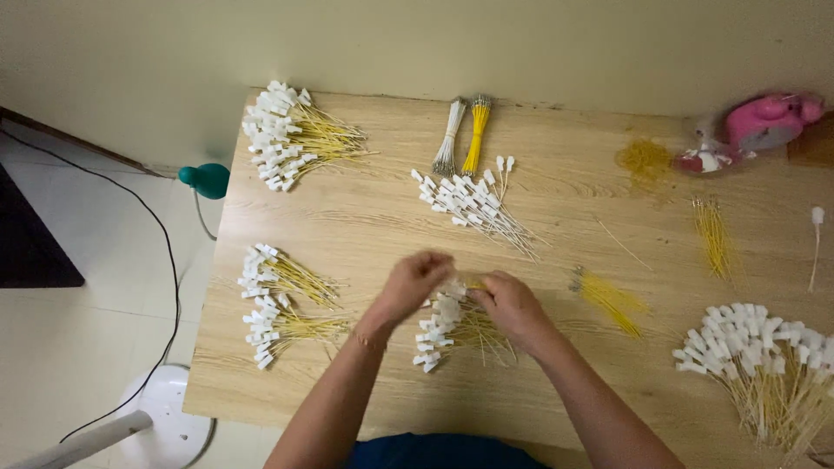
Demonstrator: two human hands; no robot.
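Both my hands are over a small pile of yellow wires with white plastic connectors [441,334] near the front middle of the wooden table [382,226]. My left hand [411,282] is curled with its fingers pinched at the top of the pile. My right hand [512,304] rests on the pile's right side, fingers closed around some of the wires. What exactly sits between the left fingertips is blurred.
More connector-and-wire bundles lie at the far left corner [291,137], left front [274,304], centre [473,204] and right front [764,356]. Bare white and yellow wire bunches [465,135], loose yellow wires [612,300], a pink object [764,122], a teal lamp [207,180].
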